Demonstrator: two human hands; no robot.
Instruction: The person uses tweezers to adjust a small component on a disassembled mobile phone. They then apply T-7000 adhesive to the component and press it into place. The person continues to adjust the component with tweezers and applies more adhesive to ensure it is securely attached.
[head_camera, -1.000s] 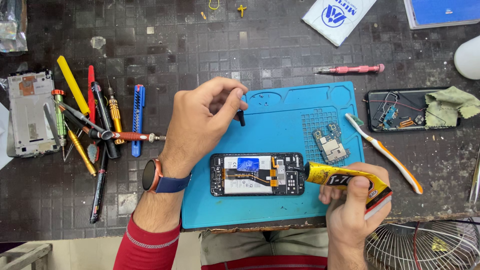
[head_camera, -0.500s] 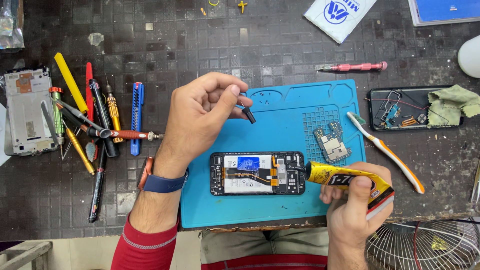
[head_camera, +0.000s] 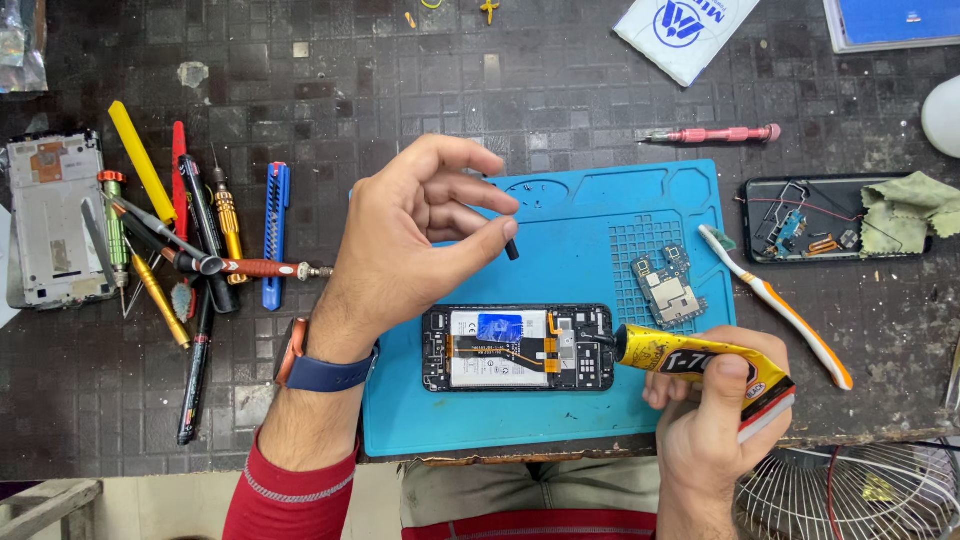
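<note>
An opened phone (head_camera: 518, 348) lies on a blue work mat (head_camera: 590, 410), its battery and flex cables exposed. My right hand (head_camera: 715, 420) grips a yellow glue tube (head_camera: 690, 358), whose black nozzle touches the phone's right end. My left hand (head_camera: 420, 235) hovers above the mat's upper left, pinching a small black cap (head_camera: 512, 248) between thumb and fingers. A small circuit board (head_camera: 668, 285) rests on the mat's gridded area.
Several screwdrivers, pry tools and a blue cutter (head_camera: 275, 230) lie left of the mat, beside a grey phone frame (head_camera: 50, 220). A toothbrush (head_camera: 780, 305), a pink screwdriver (head_camera: 710, 134), another opened phone (head_camera: 810, 230) with a green cloth (head_camera: 905, 215) lie right. A wire fan guard (head_camera: 850, 495) sits bottom right.
My left hand has lifted from the mat and moved slightly toward the phone, carrying the black cap. The glue tube and my right hand have stayed at the phone's right end.
</note>
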